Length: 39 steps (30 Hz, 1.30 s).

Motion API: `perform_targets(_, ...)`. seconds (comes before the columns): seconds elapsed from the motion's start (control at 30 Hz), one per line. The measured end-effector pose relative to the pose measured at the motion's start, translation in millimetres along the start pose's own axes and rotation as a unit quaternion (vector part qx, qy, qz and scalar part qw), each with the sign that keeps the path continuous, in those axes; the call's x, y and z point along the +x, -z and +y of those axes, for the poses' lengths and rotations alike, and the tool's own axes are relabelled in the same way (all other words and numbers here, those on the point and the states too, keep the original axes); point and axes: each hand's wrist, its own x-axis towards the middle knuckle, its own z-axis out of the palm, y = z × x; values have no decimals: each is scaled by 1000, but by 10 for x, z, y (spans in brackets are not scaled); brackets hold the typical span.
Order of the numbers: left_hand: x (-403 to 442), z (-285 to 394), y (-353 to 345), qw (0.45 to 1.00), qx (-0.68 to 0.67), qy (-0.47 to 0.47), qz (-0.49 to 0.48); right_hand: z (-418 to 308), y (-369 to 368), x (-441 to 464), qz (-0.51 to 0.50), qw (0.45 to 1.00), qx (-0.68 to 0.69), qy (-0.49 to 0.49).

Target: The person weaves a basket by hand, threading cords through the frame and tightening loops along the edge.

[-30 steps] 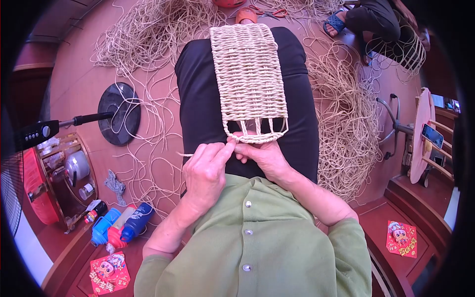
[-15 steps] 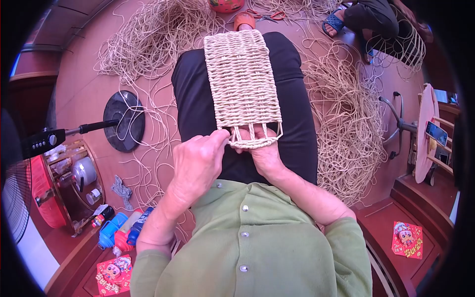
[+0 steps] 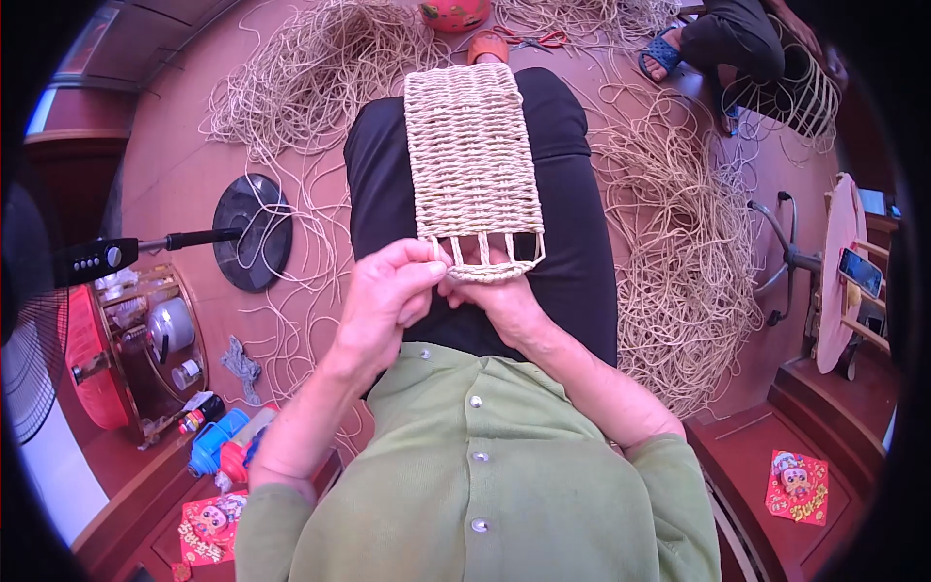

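A long panel of woven pale cord (image 3: 473, 155) lies on my lap, over dark trousers (image 3: 572, 223). Its near end has an open band, where upright strands run down to a braided edge (image 3: 490, 274). At the left corner of that edge, my left hand (image 3: 380, 296) is closed, thumb and fingers pinching a cord strand. My right hand (image 3: 512, 308) reaches beneath the braided edge and grips it from below. Some of its fingers are hidden behind the band.
Heaps of loose cord (image 3: 679, 262) cover the floor on both sides. Beyond my knees lie red-handled scissors (image 3: 543, 41). A fan's round base (image 3: 250, 233) stands left, a phone (image 3: 860, 273) on a chair right. Another person's sandalled foot (image 3: 659, 56) is at upper right.
My left hand has shifted slightly down and left, its fingers more turned into view at the corner. The view has tilted a little; the right hand keeps its hold below the edge.
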Motion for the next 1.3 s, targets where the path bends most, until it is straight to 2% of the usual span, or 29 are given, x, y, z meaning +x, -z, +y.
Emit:
perform_targets(0.03,-101,21,-27,1000,-19,-6,-12,-38,6,-54,-38,999,-1,-6)
perform_targets(0.07,-203,6,-56,991,84,-102,10,-49,31,-102,-51,999,9,1)
perform_targets(0.13,-422,-21,-83,915,279,-288,54,-66,48,-165,-76,997,29,14)
perform_targets(0.17,-559,11,-103,926,238,-289,57,-44,54,-161,-84,996,32,28)
perform_targets(0.27,-590,-166,-60,946,36,-320,-22,-24,53,-147,-72,996,58,13)
perform_targets(0.3,-575,-273,-29,951,-43,-298,-66,49,49,-131,-73,995,41,49)
perform_targets(0.53,-702,-503,29,954,-64,-291,-32,7,-24,-179,-42,995,-58,71)
perform_targets(0.57,-749,-513,54,950,-75,-303,-33,-37,-48,-203,-30,996,-69,37)
perform_targets(0.63,-941,-570,247,941,-93,-324,-36,-91,-25,-152,-71,997,-5,7)
perform_targets(0.67,-1029,-605,456,936,-7,-351,-15,-105,-4,-149,-89,995,30,-14)
perform_targets(0.7,-1114,-626,693,925,80,-372,7,-174,-33,-172,-108,985,122,-65)
perform_targets(0.73,-1207,-589,842,944,133,-283,106,-120,-43,-172,-109,981,138,-82)
perform_targets(0.8,-1091,-852,1373,955,133,-224,141,-6,-105,-108,-118,972,171,-110)
perform_targets(0.87,-919,-916,1540,960,138,-183,161,-26,-151,-93,-103,980,142,-96)
perform_targets(0.93,-709,-734,1360,903,341,-148,215,-51,-147,-77,-72,990,81,-87)
perform_targets(0.97,-579,-579,1214,858,438,-128,237,-15,-125,-27,-23,997,11,-79)
perform_targets(1.03,-399,-340,977,707,545,-371,255,-18,-88,72,16,995,-92,-34)
perform_targets(1.07,-367,-222,828,700,548,-386,246,-15,-72,96,35,989,-144,-12)
perform_targets(1.13,-323,-38,547,684,554,-415,231,1,-90,94,54,990,-127,12)
perform_targets(1.2,-172,13,372,669,563,-454,170,60,-45,86,57,989,-126,47)
perform_targets(1.3,22,81,222,685,590,-419,90,105,-29,30,98,991,-84,45)
